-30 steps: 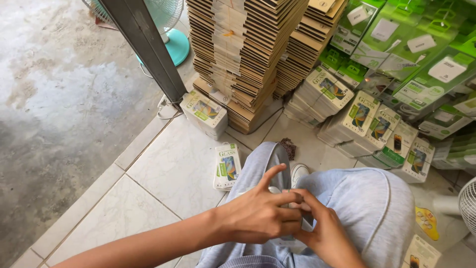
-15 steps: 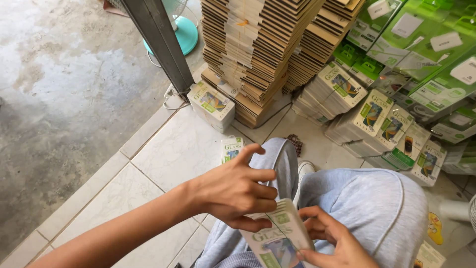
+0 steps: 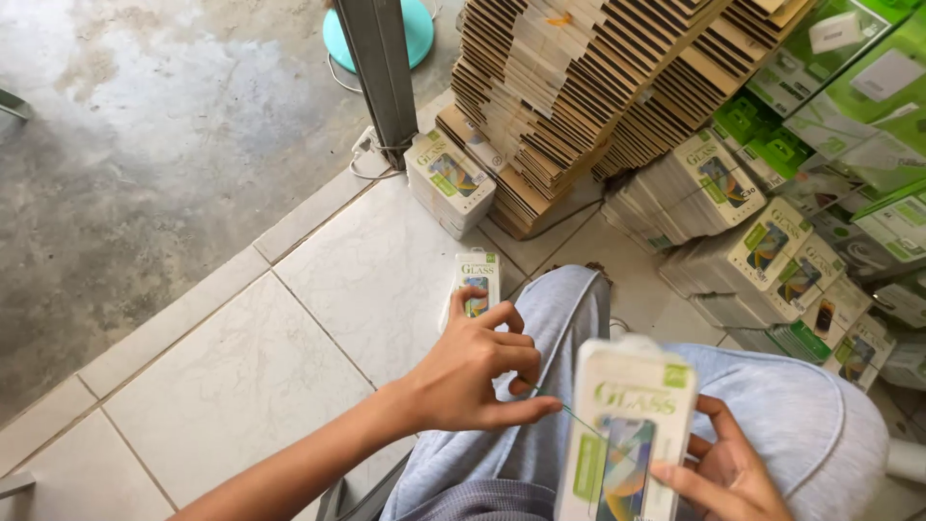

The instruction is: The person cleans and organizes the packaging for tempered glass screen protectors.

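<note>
White and green, the bundle [image 3: 627,434] of flat packs stands upright in your right hand [image 3: 728,473], just above your right knee and close to the lens, so its face is blurred and its lower end runs off the bottom edge. Your right hand clasps it from behind: one finger lies across the front low down, others curl round the right side, and the palm is mostly hidden behind the packs and cut by the frame. Your left hand [image 3: 473,371] is curled nearly into a fist just left of the bundle, thumb and forefinger pinched on a thin band [image 3: 569,413] that stretches toward the packs; the band is a faint green line and you cannot see where it ends against the bundle. Your left forearm runs down to the lower left and out of view. Grey trousers [image 3: 569,328] cover both knees beneath the hands. One pack [image 3: 476,283] lies flat on the pale tiled floor [image 3: 289,357] just beyond your left hand, its lower end hidden by your fingers. Further off, another bundle [image 3: 449,181] sits beside a grey post [image 3: 381,77], whose top is cut off. Behind it rise tall cardboard stacks [image 3: 569,87], leaning and cropped at the top. More bundles [image 3: 762,251] crowd the right side, several overlapping, with green boxes [image 3: 849,87] above them partly out of frame.
</note>
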